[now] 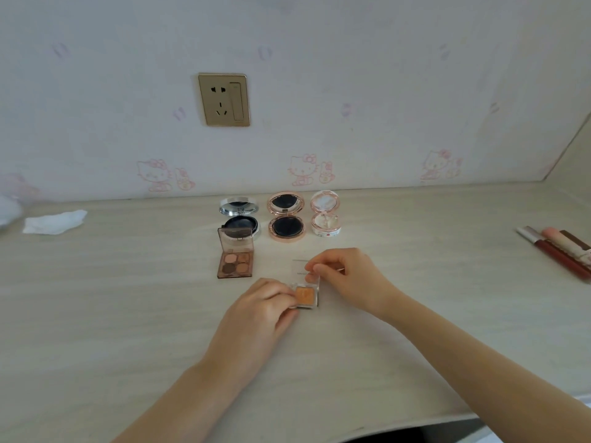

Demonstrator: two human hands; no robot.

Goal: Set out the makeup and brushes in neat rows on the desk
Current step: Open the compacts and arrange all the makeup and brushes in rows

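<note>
Left hand [256, 310] pinches the orange pan [305, 296]; right hand [343, 276] pinches its lid, right of the quad palette [235, 262].

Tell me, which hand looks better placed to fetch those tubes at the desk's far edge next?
Probably the right hand. The tubes lie at the right edge of the desk, on that hand's side. The left hand sits farther away, pinching the small orange compact, and would have to cross over.
</note>
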